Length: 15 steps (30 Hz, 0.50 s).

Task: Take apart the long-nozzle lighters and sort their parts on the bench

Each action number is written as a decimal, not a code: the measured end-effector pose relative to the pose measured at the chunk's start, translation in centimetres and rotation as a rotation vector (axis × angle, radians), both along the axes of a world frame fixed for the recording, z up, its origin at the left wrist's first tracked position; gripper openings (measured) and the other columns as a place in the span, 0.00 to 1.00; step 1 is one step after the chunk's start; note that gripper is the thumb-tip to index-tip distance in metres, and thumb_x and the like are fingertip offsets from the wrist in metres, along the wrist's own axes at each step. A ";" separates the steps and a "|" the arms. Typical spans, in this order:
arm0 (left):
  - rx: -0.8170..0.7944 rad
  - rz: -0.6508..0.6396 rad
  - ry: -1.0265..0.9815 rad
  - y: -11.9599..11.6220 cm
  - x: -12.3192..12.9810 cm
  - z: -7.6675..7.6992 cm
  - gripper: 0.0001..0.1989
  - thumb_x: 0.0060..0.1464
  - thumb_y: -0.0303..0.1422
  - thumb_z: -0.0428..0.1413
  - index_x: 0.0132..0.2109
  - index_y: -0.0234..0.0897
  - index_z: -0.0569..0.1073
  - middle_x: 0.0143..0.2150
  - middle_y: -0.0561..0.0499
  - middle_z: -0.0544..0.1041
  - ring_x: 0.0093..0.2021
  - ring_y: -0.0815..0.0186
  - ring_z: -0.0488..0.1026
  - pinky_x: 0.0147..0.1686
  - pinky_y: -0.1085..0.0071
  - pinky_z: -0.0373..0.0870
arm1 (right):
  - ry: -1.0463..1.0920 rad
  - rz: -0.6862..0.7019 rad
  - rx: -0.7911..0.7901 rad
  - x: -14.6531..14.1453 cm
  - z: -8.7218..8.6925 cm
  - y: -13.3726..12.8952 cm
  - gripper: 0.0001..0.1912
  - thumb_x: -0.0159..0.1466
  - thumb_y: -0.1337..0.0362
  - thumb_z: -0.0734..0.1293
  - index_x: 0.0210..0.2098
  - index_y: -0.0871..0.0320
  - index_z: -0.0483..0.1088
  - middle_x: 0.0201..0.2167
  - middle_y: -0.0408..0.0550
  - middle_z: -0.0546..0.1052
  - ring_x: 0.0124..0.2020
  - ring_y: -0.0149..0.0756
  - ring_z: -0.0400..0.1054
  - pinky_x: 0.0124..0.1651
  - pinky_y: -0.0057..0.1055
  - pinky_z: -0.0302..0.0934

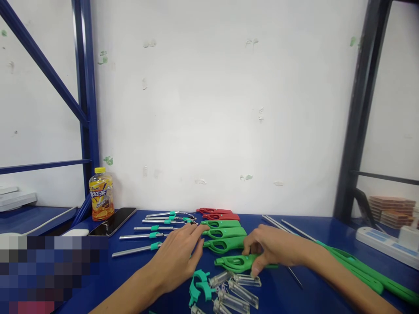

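My left hand [183, 250] hovers palm down with fingers apart, between the silver metal tubes with teal clips [140, 236] and the green handle shells [224, 245]. My right hand [270, 246] has its fingers curled over the rear of the nearest green shell [234, 263], with the thumb at its lower side, above the clear plastic tanks [244, 293]. Teal curved parts [199, 287] lie below my left hand. Two red shells [219, 214] rest behind the green ones.
A drink bottle [101, 195] and a black phone [113, 222] stand and lie at the left. Green long-necked lighters [355, 264] and a white power strip [386, 244] are at the right. Blue posts [85, 87] rise before the white wall.
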<state>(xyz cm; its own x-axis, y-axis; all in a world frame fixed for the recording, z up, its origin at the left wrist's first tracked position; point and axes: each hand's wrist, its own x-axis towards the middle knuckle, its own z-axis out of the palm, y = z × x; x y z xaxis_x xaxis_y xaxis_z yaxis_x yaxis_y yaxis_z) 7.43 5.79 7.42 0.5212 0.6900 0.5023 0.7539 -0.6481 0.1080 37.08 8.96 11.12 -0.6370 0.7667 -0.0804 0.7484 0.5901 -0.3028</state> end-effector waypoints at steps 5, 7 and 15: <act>0.017 0.007 -0.001 0.3 0.0 -0.1 0.19 0.69 0.31 0.44 0.64 0.44 0.62 0.54 0.47 0.75 0.54 0.57 0.72 0.56 0.55 0.68 | 0.033 0.026 -0.105 0.2 0.3 -0.7 0.28 0.49 0.40 0.77 0.39 0.54 0.80 0.29 0.43 0.81 0.27 0.37 0.73 0.27 0.27 0.55; 0.014 0.020 0.002 0.3 0.0 -0.1 0.19 0.69 0.31 0.44 0.64 0.44 0.62 0.52 0.47 0.76 0.53 0.56 0.72 0.56 0.54 0.67 | 0.040 0.041 -0.150 0.2 0.4 -0.8 0.28 0.49 0.40 0.77 0.40 0.55 0.80 0.29 0.44 0.81 0.28 0.37 0.73 0.27 0.27 0.57; -0.042 0.053 0.112 0.4 0.0 0.0 0.19 0.67 0.25 0.41 0.58 0.42 0.69 0.44 0.47 0.77 0.45 0.57 0.73 0.50 0.56 0.67 | 0.057 0.030 0.092 -0.3 0.4 -0.3 0.24 0.56 0.41 0.74 0.44 0.50 0.79 0.37 0.45 0.82 0.38 0.42 0.74 0.36 0.29 0.59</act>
